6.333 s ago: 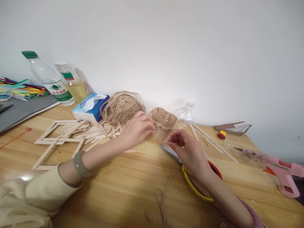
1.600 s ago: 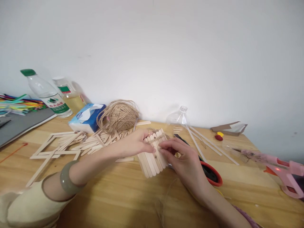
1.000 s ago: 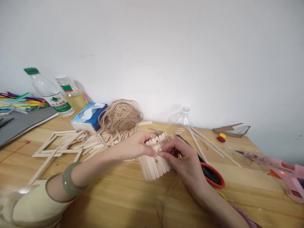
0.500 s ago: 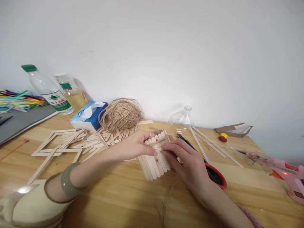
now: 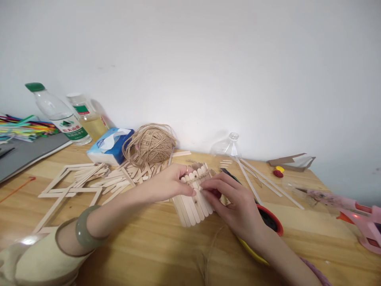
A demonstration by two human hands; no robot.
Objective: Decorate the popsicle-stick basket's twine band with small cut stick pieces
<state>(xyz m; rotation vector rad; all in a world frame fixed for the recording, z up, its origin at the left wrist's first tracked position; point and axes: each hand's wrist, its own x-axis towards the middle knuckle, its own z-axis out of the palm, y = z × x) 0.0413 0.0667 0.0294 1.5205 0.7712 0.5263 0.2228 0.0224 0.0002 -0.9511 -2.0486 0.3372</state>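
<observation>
Slats (image 5: 194,208) run toward wearer; left hand (image 5: 175,180) pinches them, right hand (image 5: 238,200) fingertips press together.

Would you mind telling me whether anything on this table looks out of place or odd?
The pink glue gun lies on its side at the right, red light lit, so it may be hot. Nothing looks spilled.

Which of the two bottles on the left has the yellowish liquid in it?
The white-capped bottle, behind the tissue box; the green-capped bottle beside it shows no yellow liquid.
</observation>
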